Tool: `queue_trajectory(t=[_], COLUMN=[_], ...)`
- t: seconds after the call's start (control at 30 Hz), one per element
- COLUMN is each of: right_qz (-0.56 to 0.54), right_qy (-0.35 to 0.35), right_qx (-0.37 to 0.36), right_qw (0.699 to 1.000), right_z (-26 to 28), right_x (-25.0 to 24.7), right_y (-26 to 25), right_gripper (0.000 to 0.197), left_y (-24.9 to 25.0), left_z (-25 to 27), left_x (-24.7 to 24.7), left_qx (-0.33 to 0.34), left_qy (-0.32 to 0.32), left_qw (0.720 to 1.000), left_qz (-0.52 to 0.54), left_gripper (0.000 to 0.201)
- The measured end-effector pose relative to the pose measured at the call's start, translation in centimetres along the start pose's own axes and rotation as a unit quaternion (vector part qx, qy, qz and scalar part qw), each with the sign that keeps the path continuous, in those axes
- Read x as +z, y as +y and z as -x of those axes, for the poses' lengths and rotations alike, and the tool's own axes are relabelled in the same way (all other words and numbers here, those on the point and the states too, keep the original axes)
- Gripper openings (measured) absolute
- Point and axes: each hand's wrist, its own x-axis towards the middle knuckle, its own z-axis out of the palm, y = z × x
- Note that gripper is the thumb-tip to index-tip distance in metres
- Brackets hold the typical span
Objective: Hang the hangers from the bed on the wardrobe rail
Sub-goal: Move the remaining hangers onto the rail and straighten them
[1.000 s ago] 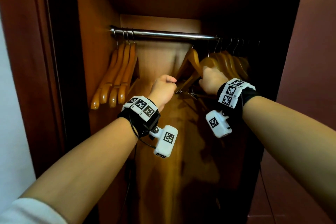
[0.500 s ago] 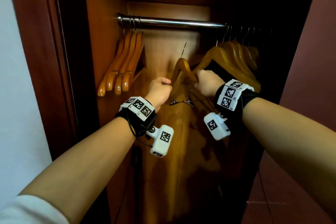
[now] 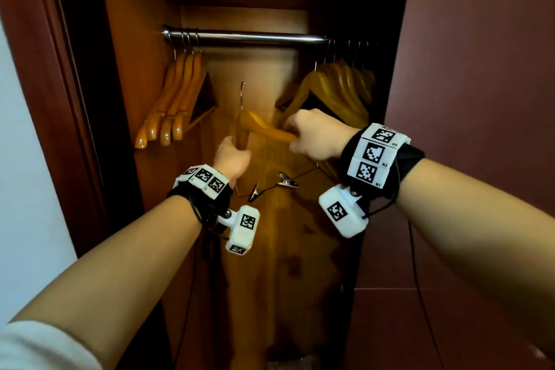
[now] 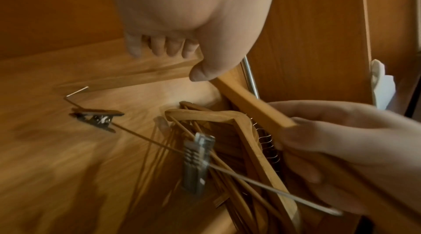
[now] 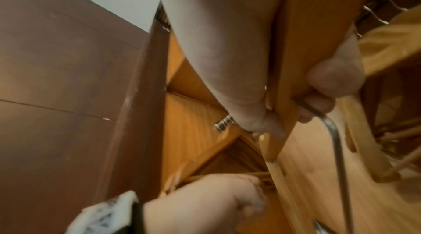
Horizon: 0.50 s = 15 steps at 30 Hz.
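A wooden hanger with a wire bar and two metal clips is held below the steel wardrobe rail, its hook pointing up and off the rail. My left hand grips its left arm; the thumb and curled fingers show on the wood. My right hand grips its right arm, near the wire end. Three wooden hangers hang at the rail's left end and several more at the right.
The wardrobe is narrow, with a wooden left wall, a back panel and a dark red door on the right. Bare rail lies between the two hanger groups. A white wall is at far left.
The hanger has come off the rail's right side and dropped lower and leftward, both hands still gripping it. The view has pulled back from the wardrobe.
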Motion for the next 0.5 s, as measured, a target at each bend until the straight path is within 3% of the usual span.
queue_trajectory(t=[0.13,0.3,0.4,0.5], right_qz=[-0.018,-0.040,-0.039,0.005], right_qy=[-0.008,-0.020,-0.021,-0.001], right_qx=[-0.052,-0.096,-0.112,-0.115], right_qw=[0.998,0.994,0.993,0.993], right_z=[3.3,6.3,7.5,8.3], right_x=[-1.8,-3.3,-3.9,-4.5], right_y=[0.2,0.8,1.3,1.4], right_gripper=[0.028,0.037,0.039,0.035], left_y=[-0.9,-0.9,-1.9,-2.1], left_z=[0.9,3.3,3.4,4.7], left_x=[0.1,-0.5,-1.0,-1.9], left_qx=[-0.045,-0.067,-0.079,-0.082], left_qy=[0.007,0.031,0.033,0.042], left_qw=[0.998,0.994,0.992,0.992], left_qz=[0.038,0.082,0.091,0.090], left_gripper=[0.067,0.040,0.049,0.040])
